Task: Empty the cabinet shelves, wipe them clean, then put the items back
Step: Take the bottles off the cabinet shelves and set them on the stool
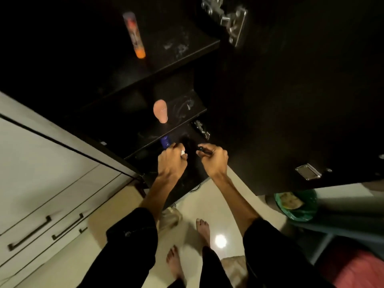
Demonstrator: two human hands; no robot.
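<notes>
Dark cabinet (pixel 270 100), door open: tall orange-capped can (pixel 134 34) upright on the upper shelf (pixel 187 53), pink bottle (pixel 160 111) on the middle shelf (pixel 187 113). At the lowest shelf, left hand (pixel 171 163) has its fingers curled round a blue bottle (pixel 165 142); right hand (pixel 214 160) has its fingers clamped on a small dark item (pixel 202 149) (too dim to identify). Both held at the shelf edge, probably being lifted out or set back.

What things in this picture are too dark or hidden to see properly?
Head view only:
- Dark thing in the right hand: black against the black cabinet, fingers cover most of it.
- Blue bottle: lower part hidden by the left hand.
- Shelf backs: lost in shadow.
- Green bag: top cut off by the cabinet door.
</notes>
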